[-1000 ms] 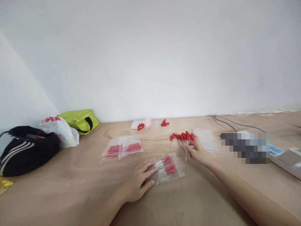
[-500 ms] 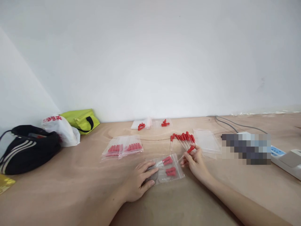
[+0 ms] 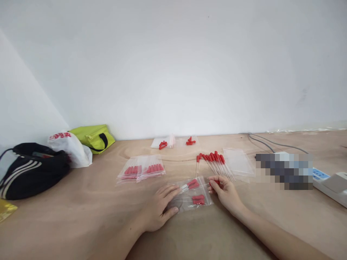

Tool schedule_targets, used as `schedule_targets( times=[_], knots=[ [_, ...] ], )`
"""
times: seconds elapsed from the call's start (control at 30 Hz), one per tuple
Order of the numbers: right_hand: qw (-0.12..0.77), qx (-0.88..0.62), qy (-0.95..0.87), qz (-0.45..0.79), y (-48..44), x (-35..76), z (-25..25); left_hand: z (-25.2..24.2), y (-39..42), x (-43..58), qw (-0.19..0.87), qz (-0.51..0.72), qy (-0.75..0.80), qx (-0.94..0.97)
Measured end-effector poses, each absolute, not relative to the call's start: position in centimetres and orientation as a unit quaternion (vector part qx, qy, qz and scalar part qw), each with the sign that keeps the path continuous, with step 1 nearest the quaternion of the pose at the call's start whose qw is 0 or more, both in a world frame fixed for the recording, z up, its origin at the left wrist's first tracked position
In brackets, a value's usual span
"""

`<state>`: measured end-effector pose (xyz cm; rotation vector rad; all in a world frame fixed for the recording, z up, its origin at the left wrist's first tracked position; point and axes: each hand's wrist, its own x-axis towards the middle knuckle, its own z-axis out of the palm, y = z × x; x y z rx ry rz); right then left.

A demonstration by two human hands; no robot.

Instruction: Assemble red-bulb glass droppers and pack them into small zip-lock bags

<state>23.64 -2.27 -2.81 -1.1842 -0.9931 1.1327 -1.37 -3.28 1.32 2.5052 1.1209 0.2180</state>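
A: From my remote seat, what lies left of the pouch [image 3: 187, 206]?

B: I see the black bag [image 3: 54, 169] farthest left, then the packs [image 3: 149, 160], just beyond the pouch's left end. Below them, a wide stretch of tabletop [image 3: 67, 216] reaches the left hand [image 3: 159, 209].

A: Doing what?

B: Flat on the pouch's left end, fingers loosely spread, gripping nothing I can see. Inside, packed droppers [image 3: 198, 199] lie lengthwise left to right, bulbs near the right edge.

A: And rightward?

B: Loose droppers [image 3: 215, 157] fan out beyond that edge, bulbs away from me. Just right of the pouch, my right hand [image 3: 225, 191] pinches one dropper [image 3: 215, 183] by its bulb, stem pointing left; I can't tell whether its tip is inside. Farthest right, the power strip [image 3: 332, 191].
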Motion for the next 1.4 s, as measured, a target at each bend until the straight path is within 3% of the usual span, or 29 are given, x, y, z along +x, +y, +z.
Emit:
schedule_targets(
  times=[0.23,0.67,0.83,0.97,1.1,1.23,1.4],
  knots=[
    [0.562,-0.513,-0.479,0.438,-2.4,23.8,-2.6,1.5,-3.4,-1.3,0.204,0.090,0.408,0.885],
    [0.477,-0.460,-0.573,0.482,-3.5,23.1,-1.9,1.0,-3.4,-1.5,0.179,0.105,0.403,0.891],
    [0.450,-0.487,-0.621,0.418,-3.2,23.5,-2.4,1.2,-3.3,-1.6,0.173,0.108,0.397,0.895],
    [0.427,-0.527,-0.633,0.373,-3.1,23.6,-2.3,0.7,-3.1,-1.4,0.077,0.190,0.376,0.904],
    [0.399,-0.499,-0.645,0.420,-4.0,23.2,-1.5,-0.2,-4.0,0.2,-0.030,0.311,0.414,0.855],
    [0.365,-0.441,-0.697,0.431,-4.7,23.1,-0.8,0.0,-5.6,2.4,-0.005,0.240,0.410,0.880],
    [0.449,-0.498,-0.673,0.313,-3.1,24.2,-1.7,0.8,-5.1,2.3,0.038,0.144,0.358,0.922]
  ],
)
